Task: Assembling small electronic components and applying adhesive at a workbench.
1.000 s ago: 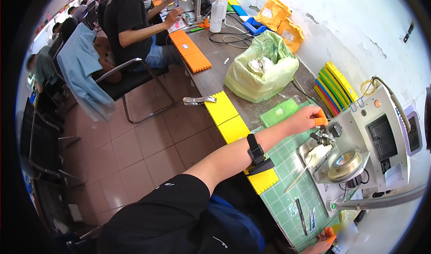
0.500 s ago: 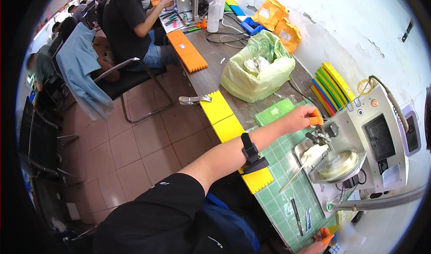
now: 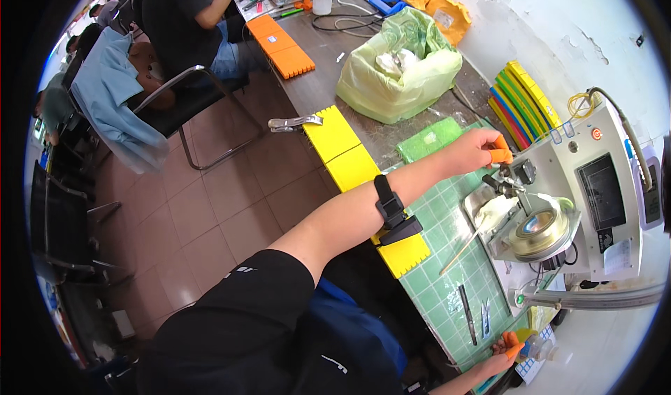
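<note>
My left hand (image 3: 487, 150), with orange finger cots, is closed in a pinch above a small black and metal clamp fixture (image 3: 516, 178) on a white bench machine (image 3: 594, 185). What its fingertips hold, if anything, is hidden. Below the fixture, a round metal wheel (image 3: 537, 233) sits in a square tray, and a white cloth-like wad (image 3: 494, 213) lies beside it with a thin wooden stick (image 3: 459, 253). At the near right, my right hand (image 3: 504, 349), also in orange finger cots, is closed round a small clear bottle (image 3: 537, 347) with a yellow part.
Black tweezers (image 3: 467, 315) and a silver pair (image 3: 486, 318) lie on the green tiled mat (image 3: 440, 231). A bag-lined bin (image 3: 398, 81), a green packet (image 3: 430, 138) and coloured strips (image 3: 521, 108) stand farther off. A metal bar (image 3: 594, 298) crosses at right. Another person sits at far left.
The view has shifted slightly. The wheel, blurred before, now shows sharply. My right hand has come farther into view with the bottle, which was smeared earlier. My left hand stays by the fixture.
</note>
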Demonstrator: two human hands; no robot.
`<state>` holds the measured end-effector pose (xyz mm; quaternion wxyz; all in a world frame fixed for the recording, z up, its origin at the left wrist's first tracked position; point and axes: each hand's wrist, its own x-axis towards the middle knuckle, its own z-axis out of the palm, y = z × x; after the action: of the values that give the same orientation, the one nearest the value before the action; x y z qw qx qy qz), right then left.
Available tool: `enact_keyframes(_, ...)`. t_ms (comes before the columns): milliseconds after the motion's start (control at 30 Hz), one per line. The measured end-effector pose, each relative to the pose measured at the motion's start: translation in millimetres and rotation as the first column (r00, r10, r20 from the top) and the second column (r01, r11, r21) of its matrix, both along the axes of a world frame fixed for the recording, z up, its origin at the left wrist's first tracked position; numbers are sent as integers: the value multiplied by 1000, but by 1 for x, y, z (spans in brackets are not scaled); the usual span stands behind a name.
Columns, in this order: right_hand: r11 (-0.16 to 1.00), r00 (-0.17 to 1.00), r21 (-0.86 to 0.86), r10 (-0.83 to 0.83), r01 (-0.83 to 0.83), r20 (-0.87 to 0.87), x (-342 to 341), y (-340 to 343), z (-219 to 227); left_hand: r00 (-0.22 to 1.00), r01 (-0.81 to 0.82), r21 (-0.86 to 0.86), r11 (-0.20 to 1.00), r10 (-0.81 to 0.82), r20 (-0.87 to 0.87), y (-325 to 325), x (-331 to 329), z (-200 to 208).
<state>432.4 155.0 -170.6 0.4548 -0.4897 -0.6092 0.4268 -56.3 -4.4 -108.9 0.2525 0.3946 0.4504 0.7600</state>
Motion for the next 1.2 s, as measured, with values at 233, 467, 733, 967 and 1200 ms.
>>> enact_keyframes(233,1000,1000,15,-1,1,30,-6,-5,2,1000,-19,0,1000,19,-11,-4,-2,1)
enact_keyframes(467,999,1000,-49,7,-7,13,1,11,-9,999,-38,-6,999,38,-12,-5,-1,0)
enact_keyframes(733,990,994,138,-34,19,108,-26,-34,33,1000,1,14,1000,-2,22,2,4,1)
enact_keyframes(967,994,995,106,14,-25,96,-21,-25,22,999,-33,20,999,33,5,-1,2,-1)
enact_keyframes(1200,995,991,97,22,-35,134,-23,-32,28,1000,-17,-16,1000,17,-14,-2,0,-1)
